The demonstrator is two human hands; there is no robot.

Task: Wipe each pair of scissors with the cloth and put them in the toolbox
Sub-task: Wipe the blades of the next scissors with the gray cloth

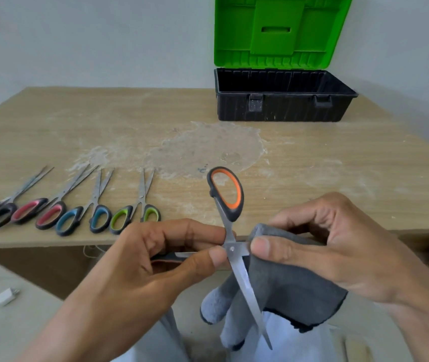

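Orange scissors (231,249) mid-wipe.
Your left hand (161,259) pinches them, right hand (325,246) pinches cloth (291,283) on a blade; four pairs (100,218) wait left of the toolbox (281,105).

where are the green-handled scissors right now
In the head view, the green-handled scissors lie on the left part of the table, last on the right in the row, beside the blue-handled scissors and just beyond the left hand.

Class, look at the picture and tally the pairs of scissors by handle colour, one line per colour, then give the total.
Black-handled scissors: 1
Red-handled scissors: 1
Blue-handled scissors: 1
Green-handled scissors: 1
Orange-handled scissors: 1
Total: 5
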